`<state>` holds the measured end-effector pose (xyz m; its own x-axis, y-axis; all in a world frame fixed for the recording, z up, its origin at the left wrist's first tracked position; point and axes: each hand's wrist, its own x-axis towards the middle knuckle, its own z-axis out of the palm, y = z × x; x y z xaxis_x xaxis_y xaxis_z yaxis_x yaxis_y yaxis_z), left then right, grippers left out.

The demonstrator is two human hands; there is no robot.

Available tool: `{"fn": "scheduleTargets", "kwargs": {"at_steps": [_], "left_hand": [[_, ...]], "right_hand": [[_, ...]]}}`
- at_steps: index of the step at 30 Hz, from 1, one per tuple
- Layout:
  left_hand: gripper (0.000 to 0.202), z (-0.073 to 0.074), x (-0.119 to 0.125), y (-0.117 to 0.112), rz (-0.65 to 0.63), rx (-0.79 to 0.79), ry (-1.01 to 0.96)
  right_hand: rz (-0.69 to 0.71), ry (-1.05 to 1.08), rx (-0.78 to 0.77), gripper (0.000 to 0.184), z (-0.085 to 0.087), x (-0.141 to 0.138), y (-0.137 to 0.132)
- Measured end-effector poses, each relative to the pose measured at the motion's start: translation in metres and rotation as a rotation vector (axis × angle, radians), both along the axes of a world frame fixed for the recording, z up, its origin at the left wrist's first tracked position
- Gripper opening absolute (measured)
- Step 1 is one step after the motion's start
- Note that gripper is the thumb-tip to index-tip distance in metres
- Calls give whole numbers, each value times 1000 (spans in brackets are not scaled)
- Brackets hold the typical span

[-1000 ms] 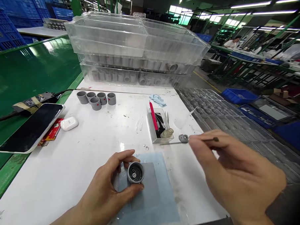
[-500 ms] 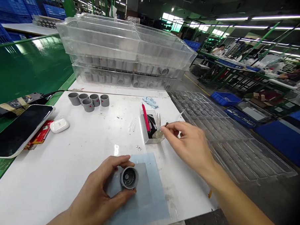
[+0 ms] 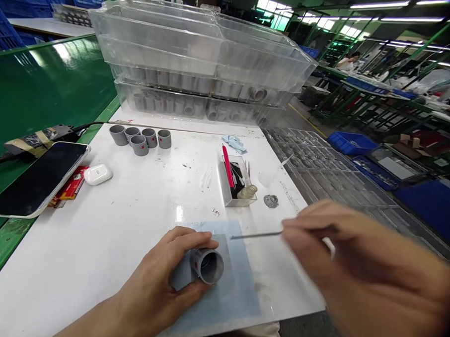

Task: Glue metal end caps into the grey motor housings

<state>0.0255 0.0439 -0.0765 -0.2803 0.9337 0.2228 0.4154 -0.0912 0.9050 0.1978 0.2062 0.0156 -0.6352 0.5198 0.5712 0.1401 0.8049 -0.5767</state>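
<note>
My left hand is wrapped round a short grey plastic cylinder, tilted so its open end faces right. The inside of it is dark and round, and a small red mark shows on its side. Blurred by motion, my right hand pinches a thin dark rod that points left toward the cylinder, apart from it. Under the left hand lies a light blue sheet with a grey square pad on it. A small round grey part lies on the table beyond the right hand.
A clear box holds a red pen and tweezers. Several grey cylinders stand at the back left. A phone and white earbud case lie left. Stacked clear trays stand behind; a blue cloth lies before them.
My right hand has moved from beside the clear box toward me, and the rod now shows in it. The cylinder has tilted to the right. The view has shifted slightly.
</note>
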Motion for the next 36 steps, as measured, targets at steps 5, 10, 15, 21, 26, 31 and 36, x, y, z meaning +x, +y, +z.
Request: {"fn": "scheduleTargets", "kwargs": {"at_steps": [5, 10, 15, 21, 26, 31, 36], "left_hand": [[66, -5, 0, -2, -16, 22, 34], [67, -7, -1, -3, -14, 44, 65], [67, -7, -1, -1, -21, 49, 62], [66, -6, -1, -2, -18, 74, 76], [64, -7, -2, -1, -21, 65, 83], [63, -6, -3, -1, -13, 56, 113], [58, -6, 0, -2, 39, 25, 132]], "right_hand": [[220, -46, -136, 12, -16, -20, -22], [258, -39, -191, 8, -31, -23, -23], [290, -92, -208, 7, -36, -21, -20], [271, -108, -230, 8, -28, -19, -18], [175, 69, -238, 16, -16, -11, -9], [-85, 204, -13, 14, -17, -4, 26], [-227, 142, 139, 9, -16, -13, 62]]}}
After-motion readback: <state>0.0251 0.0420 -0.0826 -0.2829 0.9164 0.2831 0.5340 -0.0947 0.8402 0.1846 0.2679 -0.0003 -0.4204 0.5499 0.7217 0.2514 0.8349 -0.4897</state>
